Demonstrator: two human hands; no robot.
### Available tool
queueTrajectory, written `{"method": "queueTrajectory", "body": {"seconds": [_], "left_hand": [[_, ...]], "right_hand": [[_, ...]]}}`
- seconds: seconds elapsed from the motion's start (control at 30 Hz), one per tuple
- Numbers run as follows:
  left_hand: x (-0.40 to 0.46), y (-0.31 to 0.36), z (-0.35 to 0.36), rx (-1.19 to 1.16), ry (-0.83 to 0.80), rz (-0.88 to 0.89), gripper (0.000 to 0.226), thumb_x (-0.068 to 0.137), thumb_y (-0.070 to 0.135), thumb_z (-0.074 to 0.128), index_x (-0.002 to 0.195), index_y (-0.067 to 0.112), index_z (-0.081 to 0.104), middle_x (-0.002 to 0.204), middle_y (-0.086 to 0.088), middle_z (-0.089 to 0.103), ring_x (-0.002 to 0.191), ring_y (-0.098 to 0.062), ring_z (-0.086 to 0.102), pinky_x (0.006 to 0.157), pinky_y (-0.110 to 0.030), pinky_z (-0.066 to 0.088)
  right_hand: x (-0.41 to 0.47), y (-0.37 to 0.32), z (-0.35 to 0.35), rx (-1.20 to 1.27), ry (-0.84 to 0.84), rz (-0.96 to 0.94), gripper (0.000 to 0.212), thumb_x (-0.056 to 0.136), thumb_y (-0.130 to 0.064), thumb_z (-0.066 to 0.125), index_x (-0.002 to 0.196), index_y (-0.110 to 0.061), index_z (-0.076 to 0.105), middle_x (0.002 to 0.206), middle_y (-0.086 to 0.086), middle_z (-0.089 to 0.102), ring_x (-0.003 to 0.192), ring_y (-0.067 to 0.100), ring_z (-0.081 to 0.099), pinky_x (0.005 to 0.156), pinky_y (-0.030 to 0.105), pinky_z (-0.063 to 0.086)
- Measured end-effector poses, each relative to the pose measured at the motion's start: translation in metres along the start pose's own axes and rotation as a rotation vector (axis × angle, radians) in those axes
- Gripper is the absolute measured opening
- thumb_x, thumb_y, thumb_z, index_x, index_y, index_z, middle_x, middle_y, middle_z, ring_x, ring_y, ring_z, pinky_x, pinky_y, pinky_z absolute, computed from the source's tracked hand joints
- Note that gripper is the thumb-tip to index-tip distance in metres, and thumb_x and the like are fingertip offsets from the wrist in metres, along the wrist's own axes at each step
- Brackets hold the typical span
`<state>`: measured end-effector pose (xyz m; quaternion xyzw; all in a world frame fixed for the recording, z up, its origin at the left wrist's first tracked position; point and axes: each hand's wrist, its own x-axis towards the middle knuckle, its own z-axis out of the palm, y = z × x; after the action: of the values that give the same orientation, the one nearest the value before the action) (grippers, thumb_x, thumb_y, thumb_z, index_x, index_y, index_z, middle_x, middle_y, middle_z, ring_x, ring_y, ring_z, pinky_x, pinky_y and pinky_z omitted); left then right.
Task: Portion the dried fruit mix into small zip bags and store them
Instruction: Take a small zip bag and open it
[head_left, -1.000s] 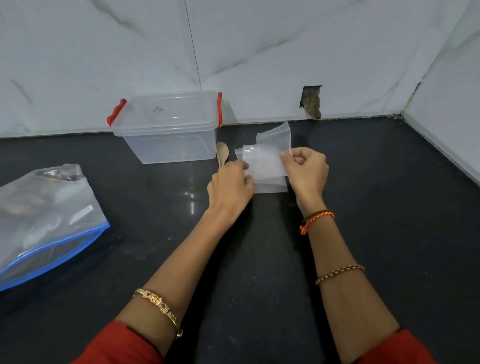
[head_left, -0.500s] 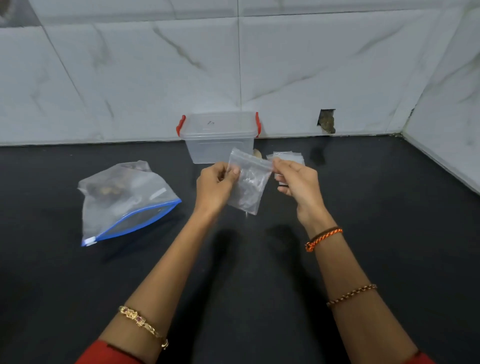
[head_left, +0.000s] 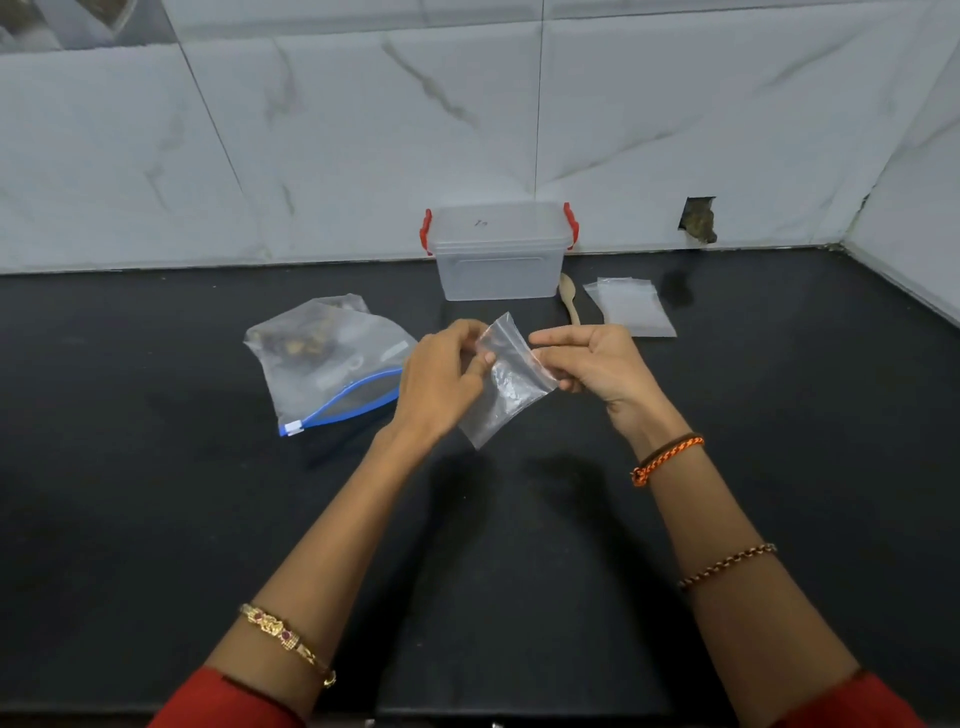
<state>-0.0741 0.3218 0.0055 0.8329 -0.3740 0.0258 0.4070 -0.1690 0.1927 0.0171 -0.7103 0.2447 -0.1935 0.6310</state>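
A small clear zip bag (head_left: 506, 387) hangs tilted above the black counter, held between both hands. My left hand (head_left: 441, 379) pinches its upper left edge. My right hand (head_left: 592, 364) pinches its right edge. The bag looks empty. To the left lies a large blue-zipped bag of dried fruit mix (head_left: 327, 358) on the counter. A stack of spare small zip bags (head_left: 631, 306) lies flat at the back right. A wooden spoon (head_left: 570, 304) rests beside a clear lidded storage box (head_left: 498, 252) with red clips.
The black counter (head_left: 779, 441) meets a white marble-tiled wall (head_left: 363, 145) at the back and another wall on the right. A small hole in the wall (head_left: 698, 221) shows near the back right corner.
Both hands lifted one small bag off the stack and brought it nearer, toward the counter's middle. The bag has turned more tilted. The view has pulled back.
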Motion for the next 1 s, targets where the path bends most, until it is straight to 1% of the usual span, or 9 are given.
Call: {"method": "queueTrajectory", "body": {"seconds": [0.13,0.2,0.43,0.57,0.67,0.77,0.83,0.9,1.0], "left_hand": [[-0.015,0.002,-0.001,0.111,-0.056,0.088,0.091,0.068,0.051,0.073,0.141,0.017,0.03,0.139,-0.004,0.044,0.126,-0.022,0.04,0.107,-0.046,0.031],[-0.018,0.002,0.004,0.156,-0.133,0.092,0.103,0.064,0.051,0.078,0.144,0.017,0.022,0.145,-0.005,0.035,0.131,-0.023,0.034,0.111,-0.048,0.026],[-0.019,0.002,-0.001,0.013,-0.155,0.076,0.089,0.061,0.054,0.071,0.133,0.014,0.038,0.128,-0.006,0.043,0.115,-0.02,0.042,0.099,-0.036,0.038],[-0.014,0.007,-0.011,-0.134,-0.223,0.04,0.073,0.073,0.027,0.077,0.133,0.013,0.039,0.128,-0.005,0.043,0.112,-0.014,0.043,0.092,-0.025,0.038],[-0.008,0.007,-0.018,-0.201,-0.311,0.037,0.069,0.069,0.024,0.08,0.128,0.014,0.046,0.126,-0.005,0.051,0.109,-0.014,0.05,0.095,-0.027,0.042],[-0.002,0.011,-0.024,-0.212,-0.447,0.069,0.068,0.056,0.039,0.076,0.116,0.014,0.058,0.11,-0.005,0.064,0.101,-0.02,0.061,0.095,-0.037,0.049],[-0.001,0.014,-0.024,-0.266,-0.496,0.062,0.065,0.054,0.042,0.074,0.108,0.009,0.062,0.101,-0.009,0.068,0.097,-0.022,0.064,0.092,-0.037,0.05],[0.001,0.013,-0.021,-0.297,-0.486,0.046,0.065,0.051,0.043,0.075,0.104,0.006,0.062,0.096,-0.008,0.068,0.092,-0.021,0.064,0.089,-0.036,0.051],[0.004,0.011,-0.018,-0.231,-0.42,0.057,0.065,0.049,0.036,0.082,0.105,0.014,0.057,0.094,0.001,0.063,0.089,-0.015,0.062,0.082,-0.03,0.05]], "right_hand": [[-0.009,0.002,0.012,0.128,-0.012,0.073,0.026,0.08,0.003,0.063,0.103,-0.008,0.064,0.08,0.007,0.067,0.056,0.004,0.06,0.054,0.013,0.052],[-0.015,0.002,0.015,0.191,-0.046,0.092,0.025,0.08,0.006,0.064,0.098,-0.011,0.06,0.081,0.007,0.068,0.065,0.01,0.066,0.059,0.019,0.057],[-0.02,-0.001,0.016,-0.029,-0.086,-0.044,0.019,0.081,0.005,0.063,0.075,-0.012,0.059,0.069,0.007,0.063,0.047,0.002,0.06,0.058,0.017,0.052],[-0.02,-0.006,0.016,-0.242,-0.143,-0.204,0.014,0.085,-0.001,0.06,0.089,-0.012,0.069,0.078,-0.001,0.066,0.067,0.004,0.061,0.069,0.016,0.051],[-0.015,-0.004,0.013,-0.571,-0.127,-0.44,0.022,0.088,-0.011,0.06,0.107,-0.014,0.07,0.092,0.001,0.067,0.081,0.011,0.058,0.073,0.021,0.047],[-0.004,-0.004,0.009,-0.87,0.0,-0.787,0.01,0.08,-0.021,0.069,0.087,-0.017,0.076,0.088,0.008,0.058,0.082,0.018,0.041,0.065,0.026,0.035],[0.002,-0.005,0.009,-0.941,0.07,-0.92,0.006,0.072,-0.022,0.074,0.066,-0.019,0.074,0.095,0.012,0.059,0.086,0.018,0.035,0.066,0.032,0.037],[0.005,-0.006,0.01,-0.954,0.079,-0.947,0.012,0.069,-0.028,0.073,0.059,-0.023,0.071,0.111,0.014,0.058,0.096,0.019,0.033,0.073,0.039,0.036],[0.004,-0.004,0.007,-0.968,0.03,-0.919,0.019,0.068,-0.046,0.066,0.068,-0.027,0.071,0.132,0.014,0.047,0.111,0.022,0.029,0.084,0.039,0.03]]}}
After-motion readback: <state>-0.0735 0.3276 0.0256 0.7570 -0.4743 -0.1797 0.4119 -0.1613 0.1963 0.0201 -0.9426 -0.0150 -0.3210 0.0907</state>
